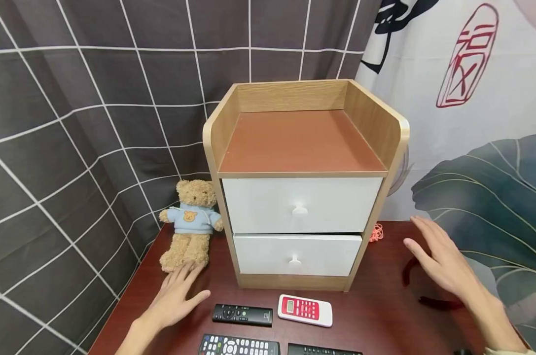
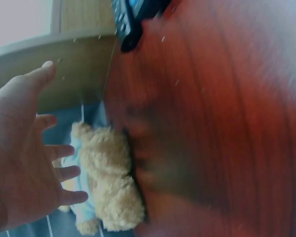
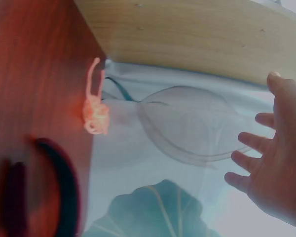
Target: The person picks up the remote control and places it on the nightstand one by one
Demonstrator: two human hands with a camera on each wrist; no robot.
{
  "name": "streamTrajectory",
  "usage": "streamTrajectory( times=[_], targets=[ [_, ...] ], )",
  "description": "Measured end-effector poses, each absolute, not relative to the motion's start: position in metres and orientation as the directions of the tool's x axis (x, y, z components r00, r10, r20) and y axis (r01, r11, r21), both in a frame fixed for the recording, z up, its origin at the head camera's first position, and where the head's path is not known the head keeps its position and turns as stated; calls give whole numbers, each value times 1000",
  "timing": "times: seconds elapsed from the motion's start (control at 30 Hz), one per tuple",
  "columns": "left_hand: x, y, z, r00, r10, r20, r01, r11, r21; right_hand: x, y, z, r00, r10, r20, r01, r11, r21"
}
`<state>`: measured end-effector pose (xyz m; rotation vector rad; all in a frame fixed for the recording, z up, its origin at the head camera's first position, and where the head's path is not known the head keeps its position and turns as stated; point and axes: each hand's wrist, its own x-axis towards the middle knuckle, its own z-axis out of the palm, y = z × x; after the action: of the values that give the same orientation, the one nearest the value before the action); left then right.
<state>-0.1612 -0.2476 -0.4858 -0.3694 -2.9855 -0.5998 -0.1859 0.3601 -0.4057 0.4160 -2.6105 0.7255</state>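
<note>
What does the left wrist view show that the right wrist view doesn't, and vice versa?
Only the left wrist view shows the left hand, the teddy bear, a black remote and the dark grid curtain. Only the right wrist view shows the right hand, the coral cord bundle, the leaf-print curtain and dark curved things too blurred to identify. Both show the cabinet and the reddish tabletop.

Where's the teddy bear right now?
In the head view, the teddy bear is on the table, just left of the white-drawered cabinet and beyond the person's left hand.
</note>
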Motion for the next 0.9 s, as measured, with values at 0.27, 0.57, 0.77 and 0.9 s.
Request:
streamTrajectory(
  times=[0.27,0.57,0.77,0.9],
  targets=[
    [-150,-231,-498,-953,289,90,299,849,436,-201,342,-363,-801,-206,562,-487,771,-411],
    [-127,-218,-507,-950,293,106,306,809,502,-218,296,-295,-628,-202,751,-698,573,-430],
    [-113,-209,-509,-927,355,124,366,775,515,-237,262,-252,-456,-181,871,-849,382,-364],
    [-107,-208,-512,-914,395,96,383,756,531,-246,241,-237,-443,-51,895,-851,340,-401]
  ],
)
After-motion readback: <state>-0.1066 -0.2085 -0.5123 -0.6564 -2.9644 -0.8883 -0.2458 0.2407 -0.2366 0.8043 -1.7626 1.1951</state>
